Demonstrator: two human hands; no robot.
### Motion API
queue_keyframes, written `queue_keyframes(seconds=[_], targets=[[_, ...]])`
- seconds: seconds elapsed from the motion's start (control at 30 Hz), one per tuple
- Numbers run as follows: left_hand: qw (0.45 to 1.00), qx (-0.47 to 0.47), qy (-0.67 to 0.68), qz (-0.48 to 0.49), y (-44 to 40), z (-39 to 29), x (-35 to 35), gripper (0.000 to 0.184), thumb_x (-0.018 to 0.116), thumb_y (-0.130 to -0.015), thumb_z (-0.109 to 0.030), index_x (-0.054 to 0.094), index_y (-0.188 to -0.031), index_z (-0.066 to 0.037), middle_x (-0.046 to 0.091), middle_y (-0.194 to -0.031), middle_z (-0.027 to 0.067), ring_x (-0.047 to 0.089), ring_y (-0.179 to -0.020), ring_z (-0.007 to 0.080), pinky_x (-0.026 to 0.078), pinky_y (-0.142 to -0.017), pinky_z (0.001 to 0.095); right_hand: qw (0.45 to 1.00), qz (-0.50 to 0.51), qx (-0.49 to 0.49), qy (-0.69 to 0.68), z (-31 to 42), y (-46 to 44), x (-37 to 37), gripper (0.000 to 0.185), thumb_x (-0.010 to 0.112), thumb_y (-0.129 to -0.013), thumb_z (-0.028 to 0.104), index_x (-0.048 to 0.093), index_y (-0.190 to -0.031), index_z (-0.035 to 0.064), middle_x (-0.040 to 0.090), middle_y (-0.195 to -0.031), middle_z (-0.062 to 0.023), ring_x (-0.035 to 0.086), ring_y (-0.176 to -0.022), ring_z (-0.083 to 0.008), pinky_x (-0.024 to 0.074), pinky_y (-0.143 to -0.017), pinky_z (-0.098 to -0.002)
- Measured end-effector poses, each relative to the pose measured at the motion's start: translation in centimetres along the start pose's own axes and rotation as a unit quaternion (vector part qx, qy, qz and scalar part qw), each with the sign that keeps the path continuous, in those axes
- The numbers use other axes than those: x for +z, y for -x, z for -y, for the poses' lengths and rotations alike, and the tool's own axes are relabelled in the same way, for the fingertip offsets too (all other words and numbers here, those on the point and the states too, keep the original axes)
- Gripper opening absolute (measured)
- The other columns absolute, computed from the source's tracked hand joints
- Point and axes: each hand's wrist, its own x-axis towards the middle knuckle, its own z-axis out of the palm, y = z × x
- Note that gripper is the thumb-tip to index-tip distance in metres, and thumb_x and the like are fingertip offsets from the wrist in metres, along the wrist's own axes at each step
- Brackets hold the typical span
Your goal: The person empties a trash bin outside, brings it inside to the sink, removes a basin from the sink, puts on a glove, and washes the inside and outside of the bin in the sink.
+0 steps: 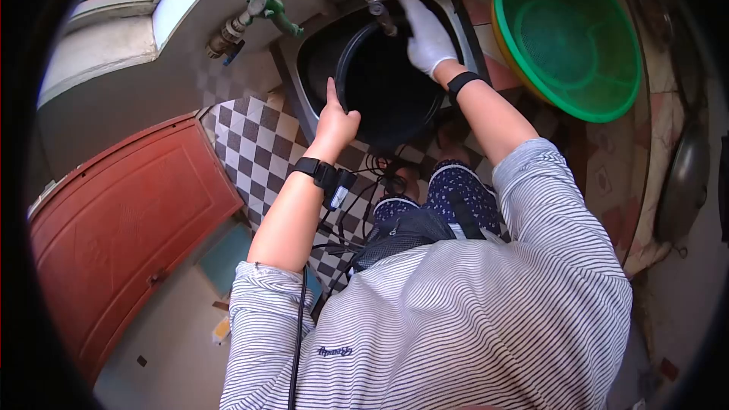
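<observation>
A round black basin [395, 95] sits at the dark sink [315, 61], tilted, below a metal tap [378, 9]. My bare left hand [336, 123] is at the basin's lower left rim, the index finger stretched along the outside and the thumb on the inner side; its other fingers are hidden. My right hand [430, 39], in a white glove, is over the basin's upper right part, beside the tap, its fingers extended and nothing visible in it. The basin's inside is too dark to make out.
A green colander [566, 38] lies on the tiled counter at the right. A green-handled valve [262, 7] sticks out from the wall at the upper left. The red door [137, 235] is at the left, the checkered floor [250, 137] below the sink. Black cables hang near my left forearm.
</observation>
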Motion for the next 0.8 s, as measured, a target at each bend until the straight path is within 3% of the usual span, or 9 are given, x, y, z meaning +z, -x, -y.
queue_keyframes(seconds=[0.1,0.2,0.3,0.4,0.6,0.67,0.7,0.77,0.8], targets=[[1.000,0.020,0.008,-0.006,0.0,0.4,0.4,0.088,0.053,-0.073,-0.013,0.001,-0.142,-0.002,0.061,-0.095,0.0282,0.061,-0.089,0.0376,0.047,-0.081,0.0382,0.966,0.101,0.223,0.082,-2.1,3.7,1.2,0.080,0.059,-0.073,0.008,0.015,-0.139,-0.0027,0.026,-0.141,-0.0237,0.026,-0.132,-0.0348,0.0220,-0.109,-0.0375],[0.999,0.027,0.013,-0.016,0.4,0.8,1.3,0.089,0.054,-0.073,-0.015,-0.001,-0.142,0.000,0.060,-0.097,0.0292,0.061,-0.090,0.0389,0.047,-0.081,0.0385,0.981,0.039,0.155,0.107,2.3,4.3,1.8,0.084,0.059,-0.074,0.013,0.009,-0.137,-0.0109,0.010,-0.144,-0.0302,0.015,-0.135,-0.0405,0.0140,-0.112,-0.0388],[0.998,-0.022,0.061,0.008,0.4,1.3,2.0,0.090,0.054,-0.073,-0.016,-0.003,-0.141,0.000,0.060,-0.098,0.0302,0.060,-0.091,0.0395,0.047,-0.082,0.0393,0.985,0.055,0.123,0.107,7.9,5.0,2.5,0.076,0.053,-0.076,0.014,0.014,-0.136,-0.0120,0.013,-0.143,-0.0319,0.015,-0.134,-0.0440,0.0135,-0.111,-0.0418],[0.997,0.034,0.068,-0.032,-0.3,3.5,3.2,0.089,0.055,-0.075,-0.013,-0.003,-0.141,0.000,0.058,-0.102,0.0319,0.059,-0.096,0.0404,0.046,-0.085,0.0394,0.988,0.028,-0.112,-0.098,12.3,4.9,1.9,0.070,0.049,-0.084,0.025,0.018,-0.136,-0.0100,0.015,-0.142,-0.0324,0.017,-0.133,-0.0442,0.0161,-0.110,-0.0436],[0.973,0.025,0.221,-0.055,-0.7,7.4,4.7,0.088,0.056,-0.073,-0.011,0.002,-0.142,-0.004,0.055,-0.113,0.0279,0.056,-0.104,0.0386,0.043,-0.091,0.0376,0.997,0.010,0.025,0.073,12.9,-1.8,5.9,0.086,0.044,-0.085,0.054,0.020,-0.135,-0.0114,0.017,-0.142,-0.0311,0.014,-0.135,-0.0407,0.0120,-0.111,-0.0429],[0.983,-0.016,0.183,-0.016,-1.0,7.5,4.9,0.078,0.058,-0.078,-0.016,0.013,-0.142,-0.007,0.053,-0.118,0.0243,0.051,-0.112,0.0372,0.040,-0.095,0.0375,0.987,0.084,-0.116,0.066,15.2,1.4,5.7,0.069,0.044,-0.088,0.045,0.030,-0.134,-0.0048,0.026,-0.141,-0.0235,0.017,-0.135,-0.0342,0.0140,-0.110,-0.0492],[0.956,0.250,0.029,-0.151,-2.1,8.9,6.6,0.065,0.054,-0.085,-0.020,0.021,-0.140,-0.007,0.048,-0.126,0.0230,0.045,-0.119,0.0360,0.038,-0.097,0.0380,0.971,0.130,-0.194,0.051,16.1,3.1,5.2,0.061,0.043,-0.089,0.041,0.035,-0.133,-0.0008,0.030,-0.141,-0.0184,0.019,-0.136,-0.0299,0.0150,-0.109,-0.0512],[0.922,0.292,-0.113,-0.229,-1.6,8.2,5.4,0.057,0.048,-0.089,-0.020,0.024,-0.139,-0.006,0.043,-0.132,0.0222,0.042,-0.123,0.0333,0.037,-0.098,0.0373,0.951,0.207,-0.231,0.021,16.1,3.3,4.5,0.047,0.044,-0.089,0.036,0.044,-0.127,0.0076,0.041,-0.136,-0.0066,0.023,-0.135,-0.0211,0.0175,-0.108,-0.0536],[0.971,0.213,0.018,-0.108,-1.5,7.8,4.4,0.059,0.051,-0.088,-0.020,0.025,-0.138,-0.005,0.045,-0.130,0.0219,0.043,-0.122,0.0329,0.037,-0.097,0.0372,0.947,0.180,-0.260,0.053,15.9,2.6,4.3,0.042,0.044,-0.089,0.036,0.049,-0.121,0.0088,0.044,-0.134,-0.0035,0.025,-0.134,-0.0189,0.0181,-0.108,-0.0539]])
